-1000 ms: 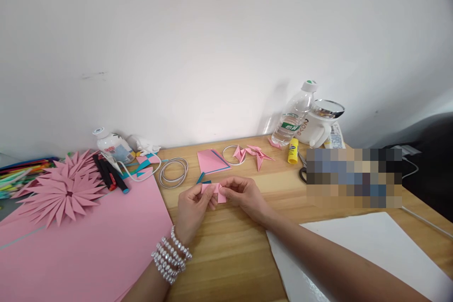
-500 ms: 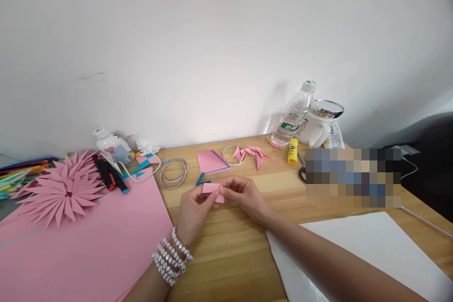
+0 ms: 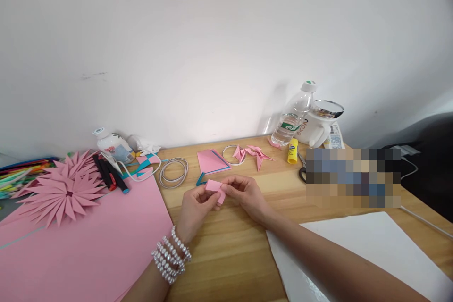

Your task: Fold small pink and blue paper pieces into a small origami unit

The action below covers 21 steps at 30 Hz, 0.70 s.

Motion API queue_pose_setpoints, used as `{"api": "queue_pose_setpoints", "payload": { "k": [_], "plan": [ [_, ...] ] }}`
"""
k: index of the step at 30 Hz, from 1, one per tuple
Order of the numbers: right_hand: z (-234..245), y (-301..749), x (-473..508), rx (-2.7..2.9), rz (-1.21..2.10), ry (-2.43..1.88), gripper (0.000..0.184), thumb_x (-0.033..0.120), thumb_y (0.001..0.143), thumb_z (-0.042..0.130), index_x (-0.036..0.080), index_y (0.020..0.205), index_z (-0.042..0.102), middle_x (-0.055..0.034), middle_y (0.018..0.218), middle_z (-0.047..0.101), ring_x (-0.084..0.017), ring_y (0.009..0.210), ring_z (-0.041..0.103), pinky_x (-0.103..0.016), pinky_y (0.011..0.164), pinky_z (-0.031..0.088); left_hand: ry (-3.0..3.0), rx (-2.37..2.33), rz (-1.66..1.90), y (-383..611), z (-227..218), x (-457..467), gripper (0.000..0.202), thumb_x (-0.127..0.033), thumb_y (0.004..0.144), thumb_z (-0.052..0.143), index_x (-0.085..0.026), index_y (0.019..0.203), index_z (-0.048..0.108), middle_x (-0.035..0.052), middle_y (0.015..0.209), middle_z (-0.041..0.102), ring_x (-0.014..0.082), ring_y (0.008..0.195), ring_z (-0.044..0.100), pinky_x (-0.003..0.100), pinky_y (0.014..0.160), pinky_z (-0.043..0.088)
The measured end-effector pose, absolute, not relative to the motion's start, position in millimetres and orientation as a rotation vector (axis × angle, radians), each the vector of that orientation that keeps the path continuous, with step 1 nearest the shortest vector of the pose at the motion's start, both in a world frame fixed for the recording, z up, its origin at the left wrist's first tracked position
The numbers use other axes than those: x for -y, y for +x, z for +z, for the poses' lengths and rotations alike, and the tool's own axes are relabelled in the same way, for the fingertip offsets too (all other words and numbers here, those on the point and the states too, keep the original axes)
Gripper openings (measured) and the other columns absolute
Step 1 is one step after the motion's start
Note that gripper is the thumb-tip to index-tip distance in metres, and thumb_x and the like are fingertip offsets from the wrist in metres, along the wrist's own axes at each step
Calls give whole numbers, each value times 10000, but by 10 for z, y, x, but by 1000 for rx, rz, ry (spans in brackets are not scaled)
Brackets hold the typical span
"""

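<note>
1. A pale wall [image 3: 212, 56] rises beyond the hands, and a wooden table [image 3: 226, 255] spreads beneath them.
2. The folded pink paper [image 3: 213, 186] sits between the two hands, its bent end pointing toward the wearer.
3. The left hand [image 3: 194, 204] grasps its left side, thumb on top and fingers curled underneath; the right hand [image 3: 244, 194] pinches the upper right corner between thumb and forefinger.
4. The piece looks almost weightless, so a light fingertip pinch should be enough. Single layers probably bend easily, while the doubled parts are likely stiffer and springy, tending to open when let go.
5. The matt surface suggests little slip. Creasing in the wrong place or tearing at a fold seems the main risk; the flat panels and folded edges look like the safest hold, with loose corners best left unsqueezed.
6. Just beyond the left fingertips lies a teal paper strip [image 3: 201, 179]; farther past the hands rest pink sheets [image 3: 208, 163]. To the right hand's far right stands a yellow glue stick [image 3: 292, 152].
</note>
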State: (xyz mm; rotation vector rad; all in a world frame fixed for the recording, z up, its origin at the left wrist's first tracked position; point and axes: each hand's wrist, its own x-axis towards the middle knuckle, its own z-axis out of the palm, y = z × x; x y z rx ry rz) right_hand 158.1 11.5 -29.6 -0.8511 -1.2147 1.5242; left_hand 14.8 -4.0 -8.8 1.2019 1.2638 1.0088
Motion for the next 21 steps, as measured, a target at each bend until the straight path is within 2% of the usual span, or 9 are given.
{"api": "queue_pose_setpoints", "payload": {
  "k": [8,16,21],
  "plan": [
    [-299,1575,-123,1203,1517,-884,228,382,674,644,159,719,622,-8,648,637,-136,601,573,-274,624,461,1166,-1272,999,137,-109,37,216,-284,604,681,-108,728,658,40,614,646,127,528,559,228,514,463],
    [-289,1567,-97,1286,1495,-913,255,408,701,611,154,704,593,-9,613,613,-133,584,557,-268,602,448,1140,-1254,1018,171,-123,46,198,-268,612,666,-123,744,640,53,736,674,167,672,613,258,623,496],
    [-295,1538,-75,1339,1398,-957,260,419,725,581,161,693,574,-3,602,582,-125,570,528,-258,576,433,1179,-1244,1051,169,-168,59,148,-246,625,652,-130,711,623,29,686,657,155,650,607,238,595,487]
  ]
}}
